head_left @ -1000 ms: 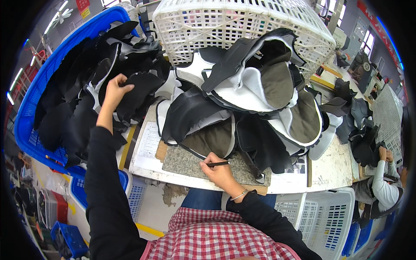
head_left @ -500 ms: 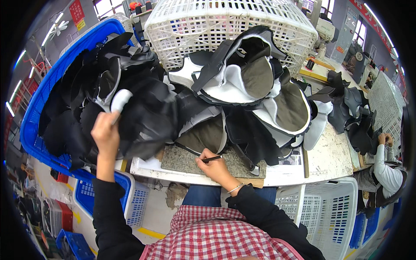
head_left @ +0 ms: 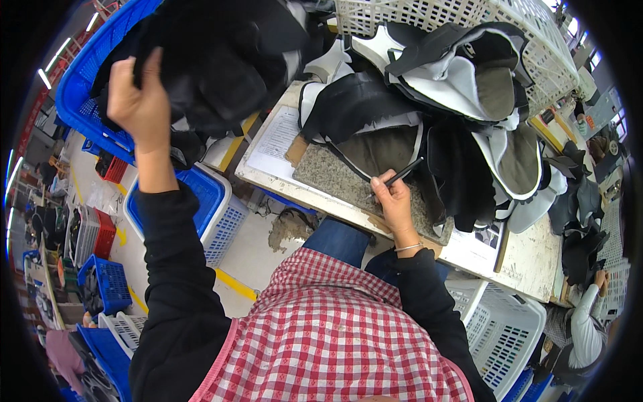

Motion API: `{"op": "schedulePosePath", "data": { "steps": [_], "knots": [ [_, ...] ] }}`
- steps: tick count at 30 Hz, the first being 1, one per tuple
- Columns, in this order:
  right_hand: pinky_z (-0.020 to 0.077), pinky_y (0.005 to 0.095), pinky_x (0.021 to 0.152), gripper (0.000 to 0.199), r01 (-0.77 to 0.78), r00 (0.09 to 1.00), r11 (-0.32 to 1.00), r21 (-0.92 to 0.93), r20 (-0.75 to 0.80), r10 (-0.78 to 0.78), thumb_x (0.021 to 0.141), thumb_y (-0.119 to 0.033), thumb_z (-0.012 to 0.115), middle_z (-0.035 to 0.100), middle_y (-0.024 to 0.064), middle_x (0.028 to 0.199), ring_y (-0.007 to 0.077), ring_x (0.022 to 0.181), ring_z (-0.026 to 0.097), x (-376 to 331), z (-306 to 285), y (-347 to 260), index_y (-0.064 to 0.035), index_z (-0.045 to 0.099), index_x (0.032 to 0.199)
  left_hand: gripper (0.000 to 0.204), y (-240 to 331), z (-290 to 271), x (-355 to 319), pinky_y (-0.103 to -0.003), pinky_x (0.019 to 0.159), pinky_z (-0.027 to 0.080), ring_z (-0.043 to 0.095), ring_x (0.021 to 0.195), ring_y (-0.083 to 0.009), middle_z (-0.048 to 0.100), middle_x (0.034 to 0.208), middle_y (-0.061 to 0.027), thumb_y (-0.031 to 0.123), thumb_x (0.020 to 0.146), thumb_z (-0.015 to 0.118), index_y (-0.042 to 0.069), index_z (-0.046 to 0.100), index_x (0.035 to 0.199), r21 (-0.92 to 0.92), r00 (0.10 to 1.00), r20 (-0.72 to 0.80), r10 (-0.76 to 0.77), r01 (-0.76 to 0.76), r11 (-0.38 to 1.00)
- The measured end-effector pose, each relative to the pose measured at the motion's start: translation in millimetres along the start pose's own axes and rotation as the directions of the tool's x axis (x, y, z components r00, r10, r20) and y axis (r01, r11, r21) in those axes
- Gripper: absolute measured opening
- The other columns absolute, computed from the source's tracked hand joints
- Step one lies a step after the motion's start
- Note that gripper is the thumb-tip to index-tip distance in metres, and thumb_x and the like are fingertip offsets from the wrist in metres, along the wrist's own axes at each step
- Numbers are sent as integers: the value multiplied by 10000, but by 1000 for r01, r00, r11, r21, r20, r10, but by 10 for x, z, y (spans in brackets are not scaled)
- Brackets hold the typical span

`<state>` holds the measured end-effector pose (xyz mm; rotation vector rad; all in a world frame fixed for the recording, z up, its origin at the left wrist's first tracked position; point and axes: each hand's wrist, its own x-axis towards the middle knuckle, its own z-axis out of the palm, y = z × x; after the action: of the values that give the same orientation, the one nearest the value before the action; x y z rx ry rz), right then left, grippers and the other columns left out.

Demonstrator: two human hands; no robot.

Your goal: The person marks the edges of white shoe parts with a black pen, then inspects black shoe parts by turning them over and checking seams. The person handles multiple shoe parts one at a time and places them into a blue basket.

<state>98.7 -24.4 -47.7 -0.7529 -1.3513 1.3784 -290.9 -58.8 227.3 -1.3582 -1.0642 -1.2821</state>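
Note:
My left hand (head_left: 140,107), somewhat blurred, is at the upper left with its fingers curled at the edge of a black shoe upper (head_left: 221,80), above a blue basket (head_left: 77,100) full of such pieces. My right hand (head_left: 395,204) pinches a black pen (head_left: 407,171) over a grey speckled stone slab (head_left: 335,173) at the table's front. Just beyond the slab lies a black upper with grey-brown lining (head_left: 385,151). More uppers with white lining (head_left: 445,84) are heaped behind and to the right.
A large white crate (head_left: 462,17) stands behind the heap. Printed paper (head_left: 278,137) lies left of the slab. Below the table edge are a white crate (head_left: 516,335) on the right and a blue-lined basket (head_left: 181,201) on the left. A person in white sleeves (head_left: 589,321) works far right.
The view has turned left and down. My left hand has moved with the black upper farther over the blue basket. My right hand keeps the pen, now tilted up more steeply above the slab.

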Motion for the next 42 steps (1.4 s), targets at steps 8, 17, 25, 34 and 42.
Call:
{"op": "schedulePosePath", "data": {
  "steps": [8, 17, 25, 34, 42],
  "knots": [
    [459, 221, 715, 170, 20, 999, 1000, -6, -27, -20, 1046, -192, 668, 696, 34, 882, 76, 777, 585, 24, 4, -60, -24, 667, 1066, 391, 830, 187, -1372, -401, 756, 598, 736, 893, -323, 758, 1065, -108, -20, 762, 681, 169, 803, 1083, -394, 711, 640, 291, -22, 919],
    [437, 218, 645, 161, -62, 995, 998, -28, 82, 64, 983, -85, 725, 617, -21, 800, 36, 712, 532, 147, 293, -126, -56, 575, 931, 607, 1048, 307, -2216, -358, 978, 529, 707, 1109, -263, 747, 1241, -143, 520, 969, 646, 85, 668, 1391, 140, -216, 971, 106, 864, 483],
    [369, 228, 612, 273, 21, 992, 921, -390, 123, 30, 935, -90, 767, 514, -56, 728, 33, 685, 428, 284, 403, 34, -62, 537, 790, 786, 1319, 347, -2515, -405, 976, 526, 713, 1063, -314, 764, 1108, -122, 503, 758, 849, 412, 575, 1490, -313, 283, 934, 219, 351, 883],
    [410, 272, 568, 278, 35, 995, 853, -520, 99, 20, 913, -136, 777, 572, -2, 659, 63, 624, 477, 261, 421, 30, -45, 544, 792, 741, 1296, 382, -2509, -369, 904, 538, 742, 970, -244, 780, 982, -75, 524, 798, 799, 405, 575, 1494, -321, 286, 930, 230, 330, 888],
    [420, 282, 572, 266, 27, 993, 871, -490, 115, 34, 897, -130, 770, 569, 2, 654, 67, 618, 482, 299, 367, 76, -42, 542, 793, 793, 1317, 359, -2467, -405, 990, 518, 687, 1158, -281, 723, 1243, -88, 553, 745, 830, 409, 581, 1484, -269, 206, 956, 208, 337, 902]
  ]
}}
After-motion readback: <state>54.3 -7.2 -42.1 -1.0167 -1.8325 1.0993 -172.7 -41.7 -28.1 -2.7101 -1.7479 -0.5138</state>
